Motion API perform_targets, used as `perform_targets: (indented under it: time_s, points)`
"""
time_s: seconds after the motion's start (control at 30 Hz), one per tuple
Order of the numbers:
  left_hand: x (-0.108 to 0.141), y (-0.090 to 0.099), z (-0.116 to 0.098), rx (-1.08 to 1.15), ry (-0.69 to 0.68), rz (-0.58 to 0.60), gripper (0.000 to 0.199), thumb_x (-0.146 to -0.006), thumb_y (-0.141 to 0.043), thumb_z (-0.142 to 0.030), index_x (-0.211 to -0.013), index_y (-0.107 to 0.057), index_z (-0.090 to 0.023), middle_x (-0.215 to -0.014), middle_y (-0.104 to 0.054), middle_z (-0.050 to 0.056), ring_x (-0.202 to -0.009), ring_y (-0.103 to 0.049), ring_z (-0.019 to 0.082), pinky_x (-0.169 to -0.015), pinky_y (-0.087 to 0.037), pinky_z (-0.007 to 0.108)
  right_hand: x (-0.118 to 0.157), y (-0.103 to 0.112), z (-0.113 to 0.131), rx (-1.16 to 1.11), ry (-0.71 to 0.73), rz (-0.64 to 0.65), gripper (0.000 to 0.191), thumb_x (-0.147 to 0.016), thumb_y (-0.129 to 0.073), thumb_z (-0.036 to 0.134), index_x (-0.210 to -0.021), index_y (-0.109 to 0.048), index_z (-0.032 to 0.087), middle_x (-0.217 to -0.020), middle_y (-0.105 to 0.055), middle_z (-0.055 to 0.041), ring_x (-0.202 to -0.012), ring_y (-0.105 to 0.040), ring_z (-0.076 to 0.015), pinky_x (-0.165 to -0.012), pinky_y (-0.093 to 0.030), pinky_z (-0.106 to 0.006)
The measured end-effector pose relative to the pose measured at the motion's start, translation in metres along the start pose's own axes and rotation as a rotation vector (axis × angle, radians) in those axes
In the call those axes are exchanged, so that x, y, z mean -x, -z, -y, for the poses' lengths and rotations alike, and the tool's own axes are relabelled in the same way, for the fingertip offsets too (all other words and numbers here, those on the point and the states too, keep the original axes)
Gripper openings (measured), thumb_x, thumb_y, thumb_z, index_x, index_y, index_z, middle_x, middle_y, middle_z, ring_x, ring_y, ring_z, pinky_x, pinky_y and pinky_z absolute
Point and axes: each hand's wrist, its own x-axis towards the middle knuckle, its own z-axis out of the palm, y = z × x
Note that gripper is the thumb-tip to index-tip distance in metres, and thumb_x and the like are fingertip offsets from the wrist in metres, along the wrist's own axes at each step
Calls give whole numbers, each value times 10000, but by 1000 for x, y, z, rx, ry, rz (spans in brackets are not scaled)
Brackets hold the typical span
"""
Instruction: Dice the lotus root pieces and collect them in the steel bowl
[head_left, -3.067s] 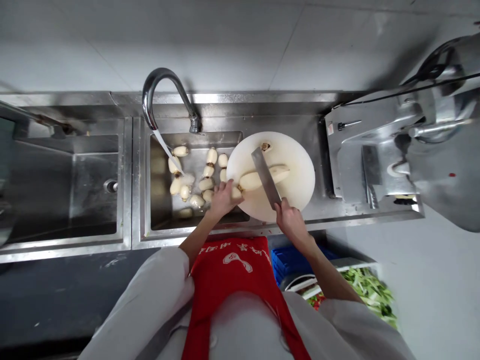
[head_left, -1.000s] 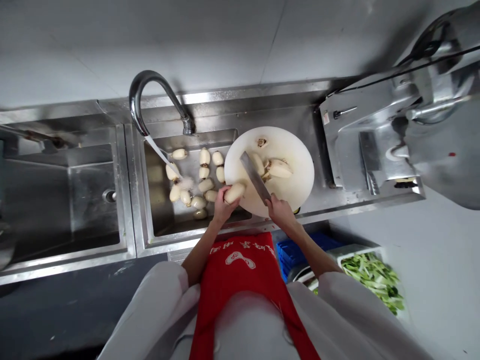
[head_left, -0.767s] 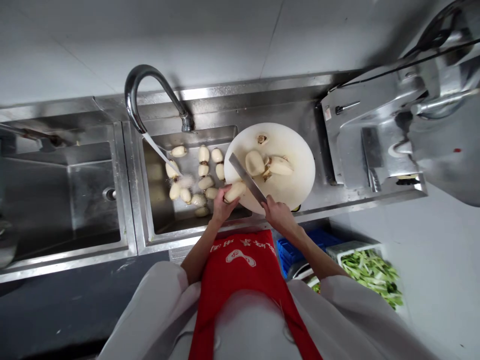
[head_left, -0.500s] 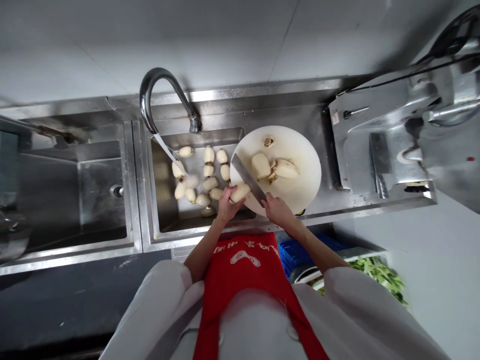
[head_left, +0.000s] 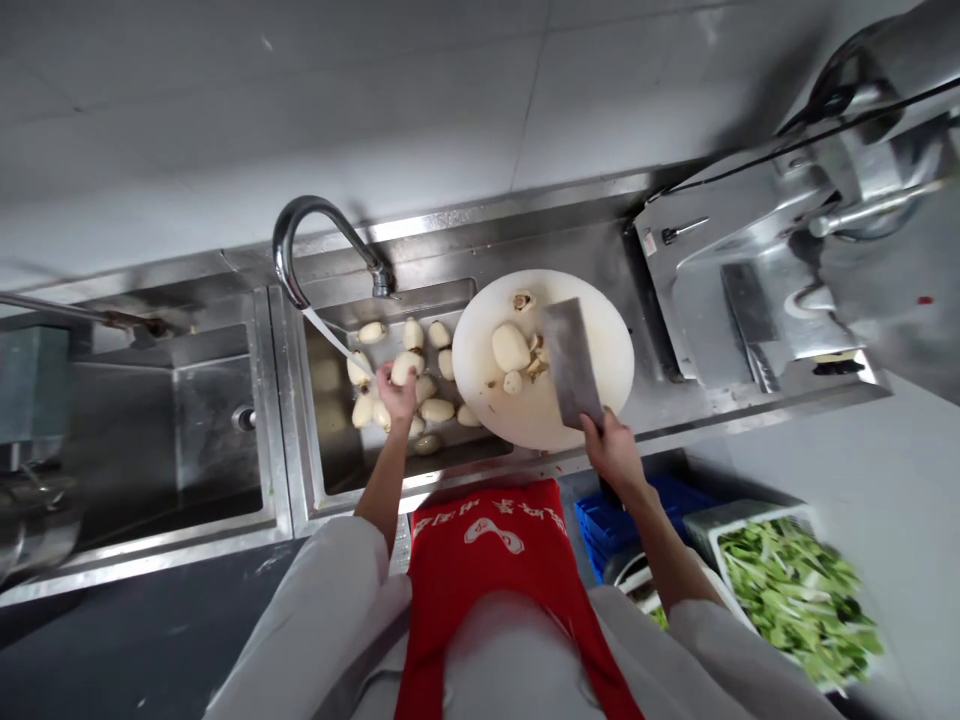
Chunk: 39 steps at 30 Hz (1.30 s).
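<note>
The left hand closes its fingers around a cream, oval, peeled root segment, apparently lotus, above the stainless-steel sink basin. Just left of that grip, a white stream of water falls from the curved chrome faucet. Beneath and around it lie many separate cream root pieces, so much of the parting looks done. The right hand is wrapped round the handle of a broad grey steel cleaver, its blade over the round white cutting board. Left of the blade, a thick pale root chunk, a small pale stub and brown trimmings seem left to deal with. The blade covers part of the board; the fist hides most of the handle, and pieces under the left hand are partly blocked.
</note>
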Motion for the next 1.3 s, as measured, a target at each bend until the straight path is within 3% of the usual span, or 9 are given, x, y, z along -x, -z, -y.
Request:
perform_targets:
  time_s: [0.1,0.2,0.37,0.5,0.6,0.73,0.83,1.13,1.3]
  points:
    - [-16,13,31,-171,131,48,318,-773,-643,-273,-1036,-523,-138,-969,-610,75,-950,-592,223,-925,-472,403,22,-2,-36,-43,-129,-89,445,-932,-350,489,-1019,-579,117,-810,-681,-166,-746,-647,-279,-672,-414,-320]
    - [-17,4,20,-204,34,65,258,-772,-624,-223,-1009,-569,-138,-1020,-609,94,-1044,-560,252,-998,-411,441,42,-10,-60,-112,-247,-126,453,-914,-356,514,-978,-596,135,-812,-683,-162,-740,-643,-272,-654,-416,-315]
    - [10,-83,-97,-64,-540,421,401,-870,-580,-374,-1196,-561,-141,-1186,-571,114,-1159,-507,235,-1024,-380,396,62,-24,-74,-194,-370,-100,468,-917,-342,535,-962,-609,154,-783,-682,-137,-693,-627,-248,-583,-400,-293]
    - [26,-136,-161,-297,-539,660,588,-686,-773,-397,-1188,-595,-146,-1155,-549,154,-1159,-499,355,-1012,-341,539,65,-29,-72,-195,-331,-122,443,-925,-355,512,-944,-612,151,-800,-680,-137,-710,-627,-239,-610,-393,-289]
    - [13,-116,-147,-346,-474,626,587,-620,-805,-325,-1159,-622,-178,-1155,-547,137,-1103,-538,340,-1025,-357,520,68,-30,-74,-179,-297,-141,400,-937,-372,468,-959,-606,145,-827,-683,-140,-744,-632,-236,-636,-378,-283]
    - [-23,-44,-105,-424,-346,519,579,-661,-771,-346,-1201,-600,-225,-1218,-556,87,-1080,-562,268,-1018,-410,412,73,-33,-83,-156,-326,-100,344,-954,-393,419,-980,-597,144,-823,-689,-127,-737,-630,-222,-630,-339,-273]
    - [-24,-26,-113,-633,-328,434,546,-680,-752,-358,-1190,-612,-220,-1319,-517,120,-1193,-483,357,-1012,-385,492,75,-35,-90,-95,-365,-49,302,-967,-412,380,-968,-592,138,-821,-688,-123,-725,-624,-212,-625,-313,-271]
    - [90,-188,-235,-808,-960,916,554,-723,-729,-239,-1255,-573,-240,-1295,-535,135,-1196,-465,355,-1030,-288,569,89,-36,-96,13,-359,55,292,-998,-384,347,-1041,-573,128,-829,-692,-118,-729,-638,-211,-612,-293,-272]
    - [70,-161,-240,-704,-957,769,618,-738,-725,-332,-1322,-535,-265,-1256,-507,137,-1141,-497,358,-982,-351,495,98,-46,-99,-45,-383,68,272,-999,-384,330,-1065,-555,129,-860,-697,-118,-771,-652,-207,-628,-317,-263]
